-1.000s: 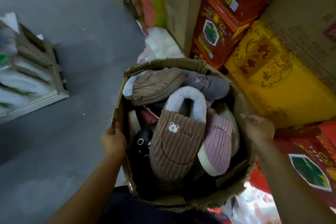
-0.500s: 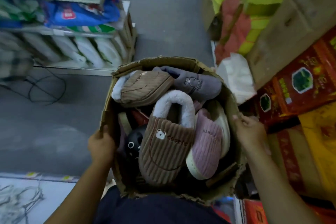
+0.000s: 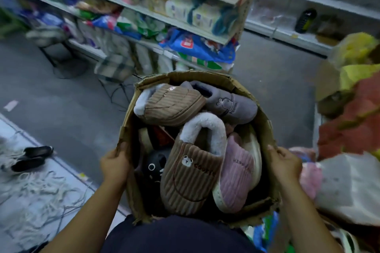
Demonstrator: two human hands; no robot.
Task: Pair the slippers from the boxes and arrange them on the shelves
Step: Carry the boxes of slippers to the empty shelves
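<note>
I saw the L hand (image 3: 115, 165) gripping the cardboard box (image 3: 265, 127) wall at 9 o'clock and the R hand (image 3: 284, 165) gripping it at 3 o'clock. Inside, at centre, lay a brown slipper (image 3: 191, 172), with a pink slipper (image 3: 237, 172) touching it at 3 o'clock. The shelves (image 3: 164, 16) stood at 12.

Setting: retail shop, aisle view.

Evidence:
- Long tiered shelving (image 3: 185, 25) ahead of the left grip (image 3: 115, 167), crammed with wrapped packaged goods (image 3: 195, 45).
- Second shelf run (image 3: 298, 35) far ahead of the right grip (image 3: 284, 165), carrying a dark bottle (image 3: 305, 20).
- Grey floor (image 3: 61, 98) forms the aisle.
- Stuffed sacks (image 3: 353, 121) heaped right of the right grip.
- Cardboard box (image 3: 185, 77) of mixed slippers (image 3: 191, 172) between both grips.
</note>
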